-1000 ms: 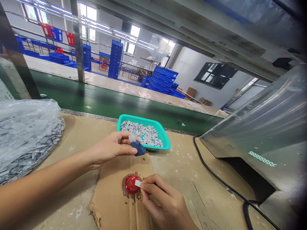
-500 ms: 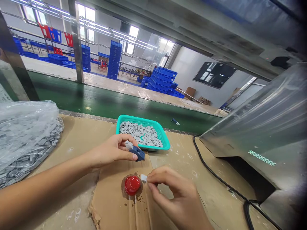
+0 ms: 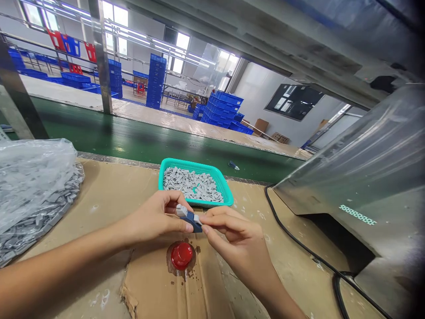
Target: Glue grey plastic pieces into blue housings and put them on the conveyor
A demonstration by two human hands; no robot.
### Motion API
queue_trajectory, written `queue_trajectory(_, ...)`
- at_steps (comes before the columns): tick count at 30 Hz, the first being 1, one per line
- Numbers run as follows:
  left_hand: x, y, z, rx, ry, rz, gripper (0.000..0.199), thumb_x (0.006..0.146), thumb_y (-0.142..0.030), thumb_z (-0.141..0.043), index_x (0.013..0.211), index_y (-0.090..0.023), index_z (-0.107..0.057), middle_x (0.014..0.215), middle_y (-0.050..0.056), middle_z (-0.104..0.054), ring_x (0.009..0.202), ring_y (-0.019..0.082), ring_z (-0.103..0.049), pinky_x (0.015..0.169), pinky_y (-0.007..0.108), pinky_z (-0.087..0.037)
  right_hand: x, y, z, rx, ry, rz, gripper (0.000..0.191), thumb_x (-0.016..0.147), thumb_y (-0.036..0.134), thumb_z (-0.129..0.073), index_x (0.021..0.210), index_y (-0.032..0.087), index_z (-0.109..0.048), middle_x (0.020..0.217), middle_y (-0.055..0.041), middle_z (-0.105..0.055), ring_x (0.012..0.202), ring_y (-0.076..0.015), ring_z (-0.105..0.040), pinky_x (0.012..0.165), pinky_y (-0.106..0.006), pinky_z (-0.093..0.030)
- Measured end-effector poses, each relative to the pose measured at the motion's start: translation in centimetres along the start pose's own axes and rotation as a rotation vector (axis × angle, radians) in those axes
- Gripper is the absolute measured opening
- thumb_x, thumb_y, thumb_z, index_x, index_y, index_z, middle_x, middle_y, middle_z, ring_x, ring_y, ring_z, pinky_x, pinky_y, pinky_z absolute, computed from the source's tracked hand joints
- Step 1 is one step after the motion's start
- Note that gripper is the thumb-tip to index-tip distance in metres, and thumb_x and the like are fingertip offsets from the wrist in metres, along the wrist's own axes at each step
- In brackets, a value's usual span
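Observation:
Between its thumb and fingers, my left hand [image 3: 166, 215] grips a dark blue plastic part [image 3: 191, 220] with a light grey tip at its left end. My right hand [image 3: 232, 228] pinches a small light grey plastic piece [image 3: 197, 219] and holds it against the top of the blue part, near its right end. Just below both hands, a shiny red cup-shaped object [image 3: 182, 255] sits in a dark wet stain on the cardboard [image 3: 156, 279]. Behind the hands stands a turquoise basket [image 3: 229, 195] holding many small grey pieces [image 3: 189, 181].
At the left lies a clear plastic bag [image 3: 36, 190] of grey parts. A green conveyor belt [image 3: 139, 137] crosses behind the table, carrying another blue-and-grey part [image 3: 233, 165]. On the right are a black cable [image 3: 287, 228] and a metal housing [image 3: 358, 177].
My right hand has moved up and left from beside the red object, bringing the grey piece to the blue part. My left hand has shifted slightly lower and still holds the blue part.

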State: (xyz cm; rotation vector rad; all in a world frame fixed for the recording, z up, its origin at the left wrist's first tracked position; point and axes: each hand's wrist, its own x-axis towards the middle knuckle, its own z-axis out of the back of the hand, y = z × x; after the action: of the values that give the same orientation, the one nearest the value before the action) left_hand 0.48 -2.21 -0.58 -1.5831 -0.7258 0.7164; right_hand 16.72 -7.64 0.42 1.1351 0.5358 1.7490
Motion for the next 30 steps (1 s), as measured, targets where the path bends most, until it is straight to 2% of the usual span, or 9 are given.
queue_trajectory(6,-0.3,0.2,-1.2,-0.141,-0.128,-0.045,0.02,0.056,-0.014,-0.068,0.067,-0.014,-0.052,0.07,-0.001,-0.059,0.068,0.01,-0.054,0.067,0.023,-0.043,-0.4,0.1,0.6,-0.032,0.11,0.041,0.02,0.077,0.011,-0.05,0.087,0.021,-0.064,0.086,-0.0042,-0.056,0.082,-0.0142,-0.055,0.07,-0.028,-0.049)
queue_trajectory(9,-0.2,0.4,-1.6,-0.344,-0.153,-0.044,0.019,0.063,-0.02,-0.065,0.079,-0.015,-0.056,0.077,0.0,-0.058,0.075,0.01,-0.053,0.073,0.022,-0.042,-0.7,0.3,0.0,-0.099,0.143,0.055,0.028,0.078,0.011,-0.047,0.101,0.022,-0.06,0.092,-0.0051,-0.053,0.087,-0.0142,-0.052,0.077,-0.03,-0.047)
queue_trajectory(12,0.0,-0.1,-1.7,-0.511,-0.266,-0.018,0.024,0.07,-0.02,-0.059,0.093,-0.018,-0.055,0.081,0.001,-0.057,0.076,0.009,-0.052,0.074,0.022,-0.042,0.0,0.1,-1.1,-0.154,0.159,0.138,0.037,0.075,0.011,-0.049,0.111,0.019,-0.053,0.095,-0.0062,-0.052,0.089,-0.014,-0.051,0.079,-0.029,-0.045)
queue_trajectory(16,0.6,-1.5,-0.1,-0.494,-0.421,-0.137,0.025,0.073,-0.018,-0.051,0.098,-0.016,-0.052,0.073,0.002,-0.054,0.062,0.008,-0.048,0.057,0.02,-0.041,3.8,-2.4,-0.3,-0.301,0.041,0.197,0.032,0.077,0.011,-0.045,0.107,0.014,-0.054,0.09,-0.0058,-0.057,0.082,-0.0123,-0.053,0.076,-0.027,-0.046)
queue_trajectory(19,1.6,-1.9,2.6,-0.395,-0.475,-0.292,0.03,0.073,-0.021,-0.049,0.103,-0.017,-0.05,0.066,0.0,-0.048,0.056,0.008,-0.042,0.051,0.02,-0.037,7.3,-5.7,1.8,-0.588,0.132,-0.013,0.031,0.077,0.007,-0.039,0.099,0.014,-0.06,0.096,-0.008,-0.061,0.085,-0.0143,-0.056,0.077,-0.029,-0.045)
queue_trajectory(22,3.2,-1.3,6.3,-0.084,-0.583,-0.371,0.037,0.075,-0.026,-0.042,0.111,-0.019,-0.047,0.064,-0.001,-0.043,0.057,0.01,-0.041,0.055,0.021,-0.037,9.4,-8.4,3.0,-0.651,0.298,-0.068,0.032,0.063,-0.002,-0.049,0.085,0.014,-0.067,0.085,-0.0082,-0.066,0.08,-0.0193,-0.059,0.074,-0.031,-0.045)
queue_trajectory(24,4.7,-0.6,9.1,0.392,-0.643,-0.368,0.041,0.076,-0.028,-0.038,0.116,-0.021,-0.044,0.068,0.001,-0.046,0.063,0.013,-0.045,0.06,0.023,-0.038,10.0,-9.3,3.1,-0.668,0.411,-0.083,0.035,0.057,-0.007,-0.051,0.078,0.015,-0.069,0.081,-0.0072,-0.067,0.082,-0.0209,-0.059,0.074,-0.029,-0.045)
queue_trajectory(27,7.4,0.4,13.4,1.097,-0.531,-0.238,0.043,0.075,-0.028,-0.039,0.116,-0.02,-0.046,0.081,0.007,-0.053,0.075,0.021,-0.05,0.069,0.029,-0.038,10.0,-9.7,2.5,-0.673,0.513,-0.104,0.027,0.062,-0.004,-0.054,0.075,0.014,-0.068,0.079,-0.0062,-0.068,0.08,-0.0184,-0.06,0.071,-0.028,-0.046)
queue_trajectory(30,9.5,1.3,16.6,1.263,-0.517,-0.108,0.049,0.075,-0.026,-0.039,0.122,-0.012,-0.04,0.076,0.01,-0.053,0.073,0.026,-0.052,0.066,0.033,-0.038,9.5,-9.8,2.1,-0.68,0.503,-0.123,0.011,0.075,0.013,-0.054,0.082,0.012,-0.063,0.082,-0.0038,-0.065,0.078,-0.0145,-0.059,0.072,-0.031,-0.046)
